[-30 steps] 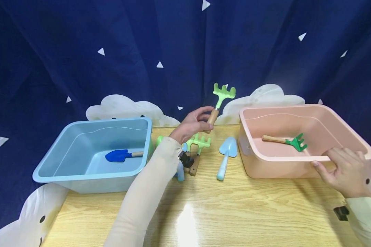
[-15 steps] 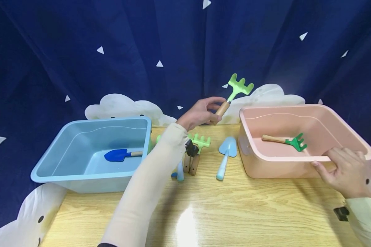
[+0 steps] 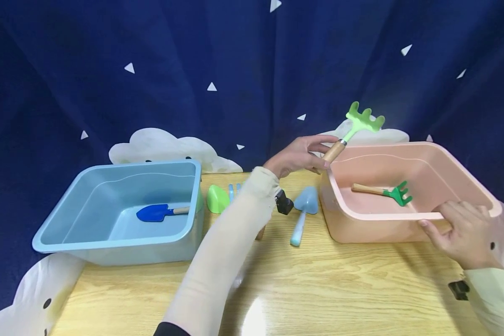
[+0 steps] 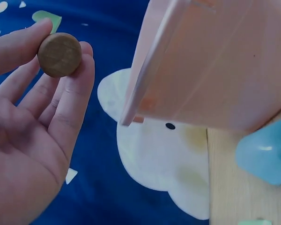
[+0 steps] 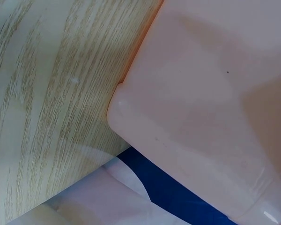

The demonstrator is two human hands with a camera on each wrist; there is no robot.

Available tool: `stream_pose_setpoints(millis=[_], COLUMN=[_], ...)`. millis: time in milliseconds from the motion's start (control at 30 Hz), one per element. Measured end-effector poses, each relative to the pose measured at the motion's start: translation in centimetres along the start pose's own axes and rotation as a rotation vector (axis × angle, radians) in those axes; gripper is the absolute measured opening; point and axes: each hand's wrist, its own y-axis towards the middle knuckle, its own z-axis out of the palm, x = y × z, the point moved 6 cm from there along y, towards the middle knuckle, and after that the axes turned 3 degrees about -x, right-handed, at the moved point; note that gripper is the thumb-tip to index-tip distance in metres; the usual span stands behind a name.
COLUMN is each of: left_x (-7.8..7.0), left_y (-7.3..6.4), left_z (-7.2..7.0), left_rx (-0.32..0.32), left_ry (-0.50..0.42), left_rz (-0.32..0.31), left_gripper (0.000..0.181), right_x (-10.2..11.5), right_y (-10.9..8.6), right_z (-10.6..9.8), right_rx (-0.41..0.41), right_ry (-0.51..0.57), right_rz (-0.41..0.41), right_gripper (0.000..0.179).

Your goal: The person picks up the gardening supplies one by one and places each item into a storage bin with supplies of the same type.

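My left hand [image 3: 300, 156] pinches the wooden handle of a light green toy hand rake [image 3: 361, 122], tines pointing up, at the near-left rim of the pink basin [image 3: 382, 216]. In the left wrist view, the round end of the handle [image 4: 60, 55] shows between thumb and fingers. My right hand [image 3: 468, 235] grips the basin's front rim, thumb outside and fingers over the edge. Inside that basin lies a darker green hand rake [image 3: 399, 193] with a wooden handle. The right wrist view shows the basin's outer wall [image 5: 192, 103], not the hand.
A blue basin [image 3: 117, 243] at the left holds a dark blue trowel [image 3: 153, 213]. Between the basins lie a light blue trowel [image 3: 306, 200], a green scoop-like head [image 3: 217, 199] and other tools partly hidden by my left arm. A dark blue curtain [image 3: 235, 56] hangs behind the table.
My left hand has carried the light green rake rightwards, from above the middle tools to the pink basin's left rim. My right hand has kept its grip on the rim.
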Motion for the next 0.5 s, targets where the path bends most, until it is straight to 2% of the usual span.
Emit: stream_pose_setpoints(millis=[100,333,433,500], left_x=[-0.2,-1.2,-0.5,-0.3], left_y=[0.1,-0.5,0.6,1.2], left_z=[0.5,1.8,2.3,2.8], left_rx=[0.012,0.049,0.06,0.062], left_ry=[-0.021,-0.053,-0.059,-0.059], left_rz=[-0.003,-0.001,0.019,0.038], left_gripper=[0.065,0.066,0.067,0.067], right_x=[0.2,1.0,1.1,1.0], right_y=[0.1,0.6,0.8,0.7], right_z=[0.2,0.4,0.3,0.2], right_rx=[-0.028,-0.131,-0.149,-0.132], right_ry=[0.014,0.039,0.039,0.038], right_rz=[0.017,-0.014,-0.022,-0.015], right_gripper=[0.064,0.069,0.07,0.069])
